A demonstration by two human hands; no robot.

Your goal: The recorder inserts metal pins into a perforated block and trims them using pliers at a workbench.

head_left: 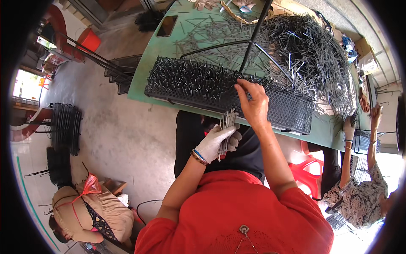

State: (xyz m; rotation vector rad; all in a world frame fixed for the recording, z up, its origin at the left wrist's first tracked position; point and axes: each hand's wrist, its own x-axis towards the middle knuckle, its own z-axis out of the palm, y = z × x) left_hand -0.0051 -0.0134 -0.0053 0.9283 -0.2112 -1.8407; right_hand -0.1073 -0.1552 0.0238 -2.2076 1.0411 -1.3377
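My left hand [214,143], in a white glove, is closed round a bundle of thin grey metal pins [228,122] just off the table's near edge. My bare right hand [253,101] reaches over a long black perforated rack [292,111]. Its thumb and index finger come together in a pinch at the border of the filled part; whatever is between them is too small to make out. Dark upright pins [186,78] with bent tips crowd the rack's left part. On the right part the holes show bare.
A large tangled heap of metal pins [313,55] covers the green table's [141,80] far right. A black metal frame [252,42] rises behind the rack. A phone [167,26] lies far left. One co-worker [359,199] works at right; another person [97,207] bends at lower left.
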